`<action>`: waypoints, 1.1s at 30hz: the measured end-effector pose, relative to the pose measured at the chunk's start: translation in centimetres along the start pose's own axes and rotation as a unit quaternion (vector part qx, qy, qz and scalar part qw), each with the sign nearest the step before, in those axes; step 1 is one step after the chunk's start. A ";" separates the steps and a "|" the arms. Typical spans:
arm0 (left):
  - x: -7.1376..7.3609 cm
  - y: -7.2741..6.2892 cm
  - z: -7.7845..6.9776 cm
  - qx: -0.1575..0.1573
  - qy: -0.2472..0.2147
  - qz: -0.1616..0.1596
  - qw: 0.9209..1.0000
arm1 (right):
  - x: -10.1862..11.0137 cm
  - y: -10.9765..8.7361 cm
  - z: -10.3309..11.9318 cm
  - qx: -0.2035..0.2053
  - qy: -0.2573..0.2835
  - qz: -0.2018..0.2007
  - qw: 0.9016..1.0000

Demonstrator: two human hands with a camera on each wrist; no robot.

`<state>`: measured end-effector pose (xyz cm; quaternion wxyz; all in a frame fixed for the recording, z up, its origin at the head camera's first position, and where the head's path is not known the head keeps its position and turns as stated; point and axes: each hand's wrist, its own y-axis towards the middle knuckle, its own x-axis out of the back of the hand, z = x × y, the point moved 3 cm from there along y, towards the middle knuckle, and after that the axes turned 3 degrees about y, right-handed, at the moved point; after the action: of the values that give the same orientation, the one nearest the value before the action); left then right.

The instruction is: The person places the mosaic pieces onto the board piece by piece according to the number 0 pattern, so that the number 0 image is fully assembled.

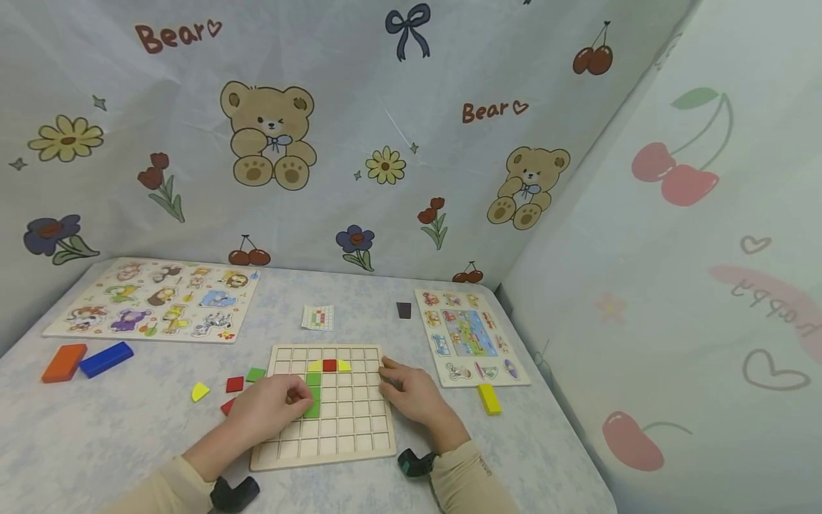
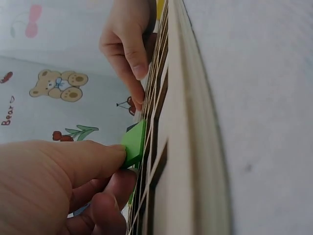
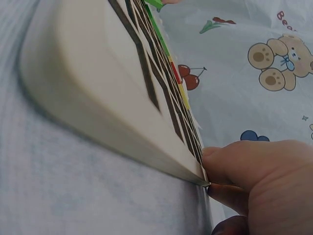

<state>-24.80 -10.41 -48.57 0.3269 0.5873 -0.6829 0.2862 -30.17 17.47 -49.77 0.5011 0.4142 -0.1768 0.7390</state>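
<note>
A wooden grid board (image 1: 349,446) lies flat on the table. In its upper rows sit a red square tile (image 1: 330,365), yellow quarter-round-looking pieces (image 1: 344,366) on both sides of it, and green tiles (image 1: 312,380) running down one column. My left hand (image 1: 266,408) pinches a green square tile (image 2: 134,144) between thumb and fingers, tilted at the board's surface in the left wrist view. At the board's right edge my right hand (image 1: 417,396) grips the rim, thumb (image 3: 220,159) on top and fingers lower down.
Left of the board lie a yellow piece (image 1: 200,392), red tiles (image 1: 234,384) and a green tile (image 1: 255,375). Beyond are a pattern card (image 1: 317,318), a dark card (image 1: 404,310), two picture puzzles (image 1: 154,296), and orange (image 1: 64,363), blue (image 1: 106,359) and yellow (image 1: 489,399) blocks.
</note>
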 end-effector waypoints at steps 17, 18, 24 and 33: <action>1.9 -0.2 0.3 -0.017 0.022 0.011 1.000 | -0.5 0.1 -0.3 0.001 -0.015 0.006 1.000; 2.7 -0.3 0.4 -0.019 0.021 0.010 1.000 | -0.5 0.1 -0.4 0.002 -0.016 0.006 1.000; 8.4 -0.9 3.2 0.009 0.035 -0.012 0.999 | -0.5 0.0 -0.3 0.003 -0.008 0.004 1.000; 11.3 -1.7 11.8 0.090 0.043 -0.033 0.994 | 0.0 0.1 -0.1 0.004 -0.008 0.001 1.000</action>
<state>-25.50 -26.79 -47.04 0.3117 0.6237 -0.6196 0.3604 -30.30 17.49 -49.77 0.4975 0.4216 -0.1784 0.7368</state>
